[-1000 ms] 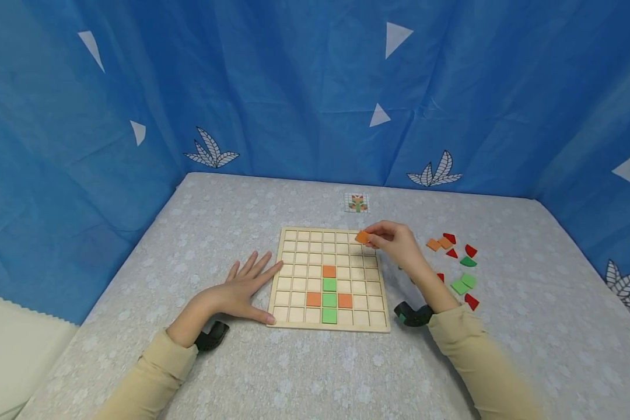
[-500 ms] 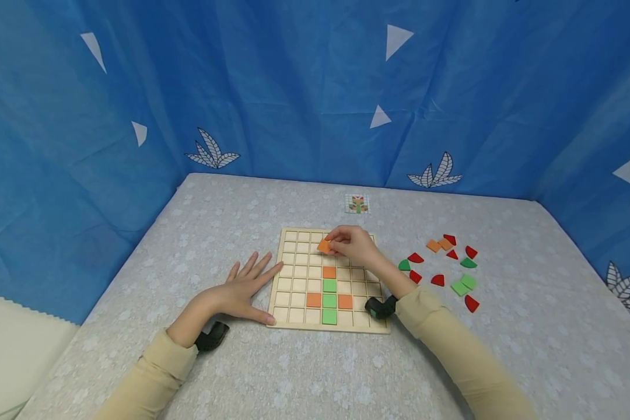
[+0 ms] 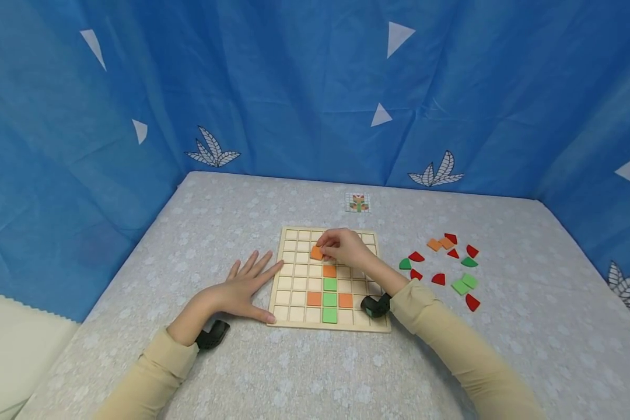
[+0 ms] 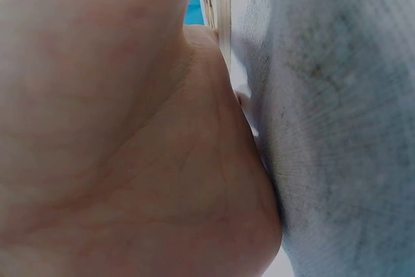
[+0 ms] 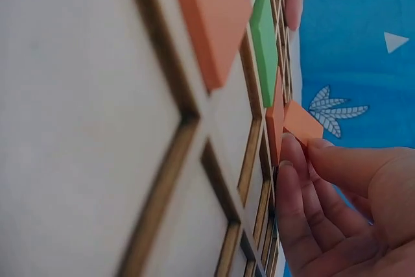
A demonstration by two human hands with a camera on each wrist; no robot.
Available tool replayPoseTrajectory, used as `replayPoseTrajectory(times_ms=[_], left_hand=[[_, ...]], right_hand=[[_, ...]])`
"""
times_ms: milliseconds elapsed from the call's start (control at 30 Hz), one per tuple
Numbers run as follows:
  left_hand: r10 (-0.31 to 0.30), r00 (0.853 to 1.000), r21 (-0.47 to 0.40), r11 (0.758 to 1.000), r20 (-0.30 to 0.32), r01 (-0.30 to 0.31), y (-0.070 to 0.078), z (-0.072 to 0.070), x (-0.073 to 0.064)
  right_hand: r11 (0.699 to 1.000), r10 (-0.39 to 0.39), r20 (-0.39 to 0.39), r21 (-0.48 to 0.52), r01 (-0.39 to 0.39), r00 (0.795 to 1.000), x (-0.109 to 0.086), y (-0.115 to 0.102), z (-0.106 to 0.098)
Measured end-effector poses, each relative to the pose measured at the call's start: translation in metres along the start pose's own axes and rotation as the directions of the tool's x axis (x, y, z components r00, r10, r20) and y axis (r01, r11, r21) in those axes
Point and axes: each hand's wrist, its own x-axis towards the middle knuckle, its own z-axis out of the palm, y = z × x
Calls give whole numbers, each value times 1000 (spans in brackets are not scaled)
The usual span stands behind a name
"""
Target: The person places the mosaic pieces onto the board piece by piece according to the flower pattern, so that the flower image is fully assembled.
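A wooden grid board (image 3: pixel 297 315) lies on the table. My right hand (image 3: pixel 345 249) pinches an orange square tile (image 3: pixel 317 252) between thumb and fingers, over the board's upper middle. In the right wrist view that tile (image 5: pixel 303 122) is tilted, close to an orange tile (image 5: pixel 275 118) lying in the grid. Three green tiles (image 3: pixel 329 299) form a column below this orange one, with an orange tile (image 3: pixel 314 298) to the left and another (image 3: pixel 345 300) to the right. My left hand (image 3: pixel 241 293) lies with spread fingers at the board's left edge, the thumb at its lower corner.
Right of the board lie loose pieces: orange squares (image 3: pixel 434 245), light green squares (image 3: pixel 459 287), dark green quarter-rounds (image 3: pixel 469 262) and several red pieces (image 3: pixel 438 279). A small pattern card (image 3: pixel 357 203) lies behind the board. A blue curtain (image 3: pixel 304 93) hangs behind the table.
My right hand has carried the orange tile leftward across the board from its upper right, then slightly nearer and further left. The left hand has stayed in place.
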Motion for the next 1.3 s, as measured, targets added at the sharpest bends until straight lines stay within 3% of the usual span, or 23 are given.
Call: replayPoseTrajectory(times_ms=[267, 533, 767, 900, 1067, 1200, 1300], left_hand=[[10, 1000, 1, 1000, 2, -10, 2, -2, 0], [8, 1000, -4, 1000, 0, -8, 2, 0, -1], [13, 1000, -8, 1000, 4, -13, 2, 1, 0], [11, 1000, -7, 1000, 8, -11, 2, -1, -1], [4, 1000, -2, 1000, 9, -4, 2, -2, -1], [4, 1000, -3, 1000, 13, -4, 1, -1, -1], [4, 1000, -5, 1000, 13, -4, 1, -1, -1]], right_hand=[[983, -47, 7, -176, 47, 999, -1, 1, -2], [980, -56, -41, -193, 47, 998, -7, -5, -5], [990, -78, -94, -127, 65, 992, -29, -2, -33], [992, -29, -176, -124, 7, 984, -47, 7, -59], [985, 86, -303, -115, -126, 949, -65, 28, -96], [964, 192, -414, -89, -250, 890, -81, 53, -123], [941, 262, -492, -62, -334, 830, -91, 69, -138]])
